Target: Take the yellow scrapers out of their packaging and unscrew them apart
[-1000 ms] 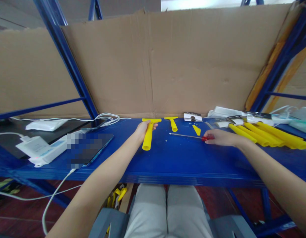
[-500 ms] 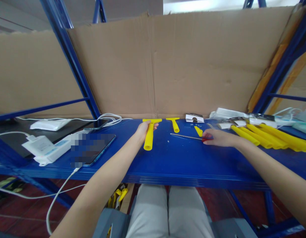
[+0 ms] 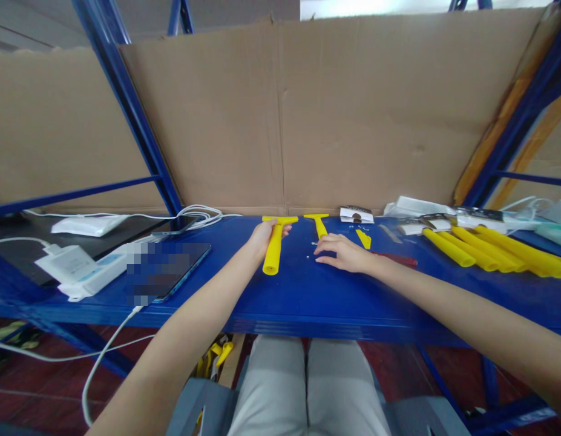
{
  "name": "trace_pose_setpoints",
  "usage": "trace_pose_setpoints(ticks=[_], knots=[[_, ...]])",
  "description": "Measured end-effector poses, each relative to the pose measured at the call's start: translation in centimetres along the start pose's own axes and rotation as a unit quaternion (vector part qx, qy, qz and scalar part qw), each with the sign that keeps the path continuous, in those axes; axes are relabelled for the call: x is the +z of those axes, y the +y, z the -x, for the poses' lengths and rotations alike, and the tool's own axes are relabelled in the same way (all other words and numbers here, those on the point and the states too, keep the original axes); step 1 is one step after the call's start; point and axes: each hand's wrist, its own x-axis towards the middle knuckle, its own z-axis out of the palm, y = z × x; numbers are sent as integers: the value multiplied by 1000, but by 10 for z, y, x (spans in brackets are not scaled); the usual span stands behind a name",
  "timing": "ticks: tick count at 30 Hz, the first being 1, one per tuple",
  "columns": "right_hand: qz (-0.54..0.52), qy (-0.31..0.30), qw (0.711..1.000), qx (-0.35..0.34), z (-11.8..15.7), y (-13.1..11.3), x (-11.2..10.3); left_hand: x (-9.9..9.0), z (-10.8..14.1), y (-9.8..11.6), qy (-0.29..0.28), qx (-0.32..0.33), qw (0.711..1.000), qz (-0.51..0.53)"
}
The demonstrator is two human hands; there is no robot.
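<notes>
My left hand (image 3: 264, 235) is wrapped round the upper part of a yellow T-shaped handle (image 3: 273, 254), whose thick round end points toward me. My right hand (image 3: 346, 253) hovers low over the blue tabletop with thumb and fingers apart, nothing visible in them. A tiny metal piece (image 3: 308, 257) lies just left of its fingertips. Behind that hand a second yellow T-shaped handle (image 3: 320, 225) is partly covered. The red-handled screwdriver (image 3: 400, 260) lies beyond my right wrist, its shaft hidden. A small yellow flat piece (image 3: 364, 238) sits behind the wrist.
Several yellow tubular handles (image 3: 493, 254) lie in a row at the right. A white-and-black card piece (image 3: 356, 214) stands near the cardboard wall (image 3: 353, 121). On the left are a tablet (image 3: 175, 272), a white power strip (image 3: 103, 272) and coiled cables (image 3: 201, 213). Blue posts frame the table.
My right hand has let go of the screwdriver, which now lies farther right on the table, and has moved left toward the tiny metal piece. My left hand keeps its hold, nearly still.
</notes>
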Motion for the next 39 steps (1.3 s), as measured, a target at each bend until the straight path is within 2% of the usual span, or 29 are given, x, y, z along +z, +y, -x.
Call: trace_pose_setpoints(ticks=[3, 6, 10, 14, 17, 19, 21, 23, 25, 28, 39], knots=[[-50, -13, 998, -29, -18, 0, 13, 0, 0, -1, 4, 0, 1000, 8], [-70, -12, 997, -39, -25, 2, 19, -1, -3, -2, 6, 5, 1000, 15], [-29, -16, 999, -20, -23, -3, 20, -2, -5, -3, 3, 1, 1000, 22], [-6, -49, 999, -3, -22, -5, 14, -2, -4, -4, 8, 13, 1000, 26], [-15, -43, 998, 50, -23, 12, -4, -3, -5, -4, 7, 19, 999, 29], [5, -31, 986, 163, -22, 35, -23, -3, -6, -5, 5, 14, 999, 31], [54, -54, 951, 298, -18, 61, -41, -3, -7, -4, 5, 10, 1000, 27], [74, -66, 934, 342, -12, 84, -51, -3, -7, -4, 4, 7, 1000, 18], [84, -75, 924, 366, -5, 100, -53, -2, -7, -4, 3, 5, 1000, 8], [93, -81, 916, 382, 5, 113, -46, -1, -5, -4, 3, 8, 1000, 10], [106, -84, 913, 386, 0, 129, -31, -2, -5, -2, -1, -6, 1000, 6]])
